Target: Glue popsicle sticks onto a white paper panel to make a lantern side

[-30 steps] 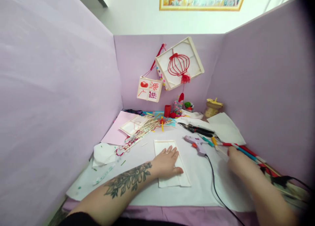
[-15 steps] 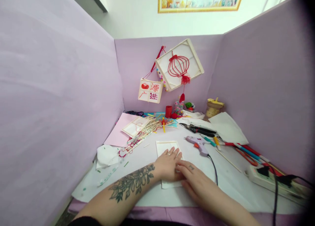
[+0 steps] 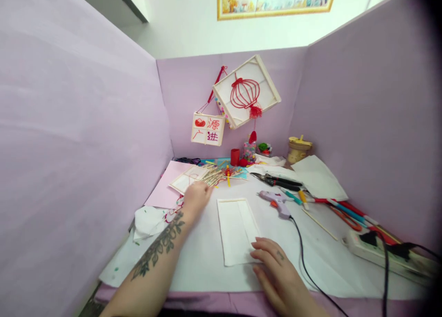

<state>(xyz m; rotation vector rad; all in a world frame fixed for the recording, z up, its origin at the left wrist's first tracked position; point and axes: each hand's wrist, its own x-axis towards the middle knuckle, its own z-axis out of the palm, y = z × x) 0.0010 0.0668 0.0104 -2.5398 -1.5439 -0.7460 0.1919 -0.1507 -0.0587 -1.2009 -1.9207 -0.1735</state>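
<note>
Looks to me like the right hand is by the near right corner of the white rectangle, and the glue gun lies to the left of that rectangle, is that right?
Not quite: the head view shows the glue gun to the right of the white rectangle. The right hand is indeed by its near right corner.

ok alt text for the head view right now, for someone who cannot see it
A person's left hand is at a pile of thin sticks, while the right hand is at the right edge of a white panel on the table. A glue gun and cutters lie to the right; two decorated frames hang on the back wall.
</note>
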